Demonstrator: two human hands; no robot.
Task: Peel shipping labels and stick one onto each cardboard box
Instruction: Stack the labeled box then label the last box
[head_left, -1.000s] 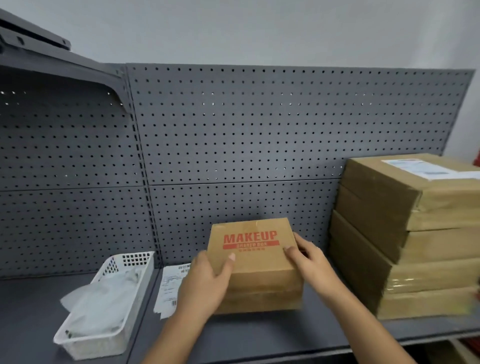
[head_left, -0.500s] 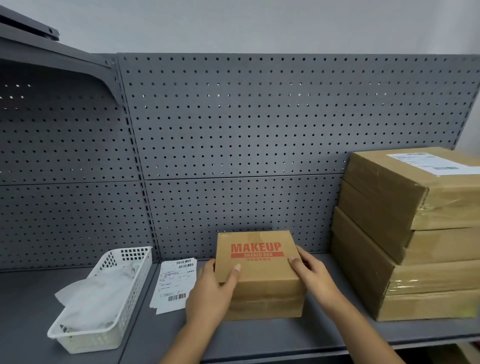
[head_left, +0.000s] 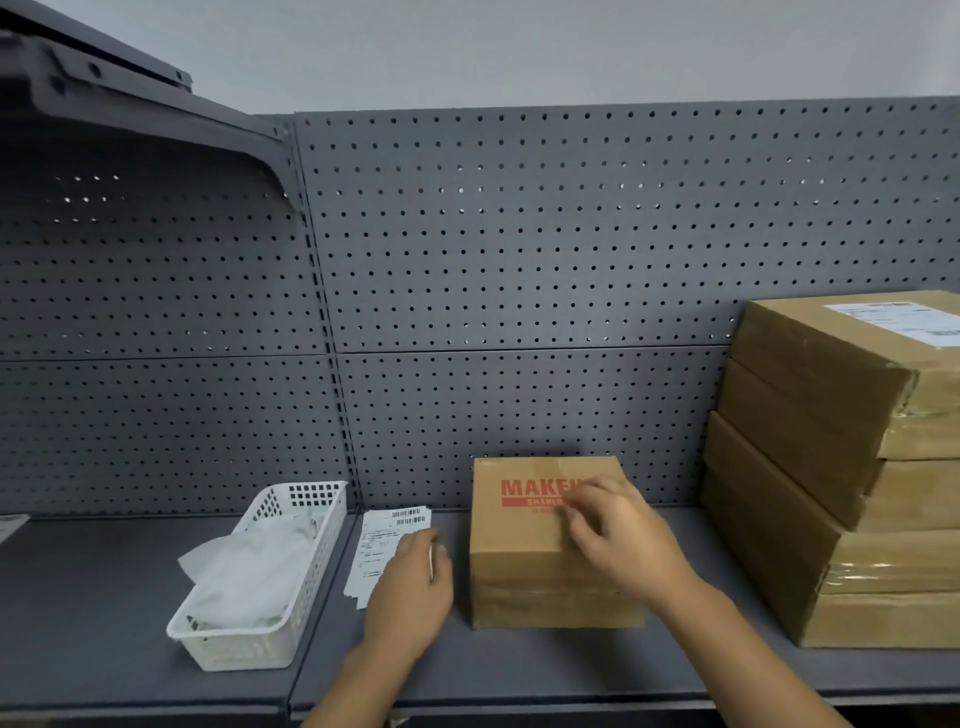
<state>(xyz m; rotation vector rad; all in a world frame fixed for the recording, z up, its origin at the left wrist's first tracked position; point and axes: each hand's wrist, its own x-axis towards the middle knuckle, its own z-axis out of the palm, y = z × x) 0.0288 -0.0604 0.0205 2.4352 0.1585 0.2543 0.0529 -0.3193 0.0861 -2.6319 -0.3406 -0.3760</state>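
Your left hand (head_left: 410, 587) rests on the label stack (head_left: 385, 538), grasp unclear; your right hand (head_left: 618, 535), blurred, hovers over the small box (head_left: 519, 571), fingers seemingly released.

My left hand (head_left: 410, 587) lies with relaxed fingers on the near edge of the shipping labels (head_left: 382, 540), just beside the white basket (head_left: 234, 644). My right hand (head_left: 618, 535), blurred, sits loosely over the small cardboard box (head_left: 519, 561), left of the stacked boxes (head_left: 810, 467).
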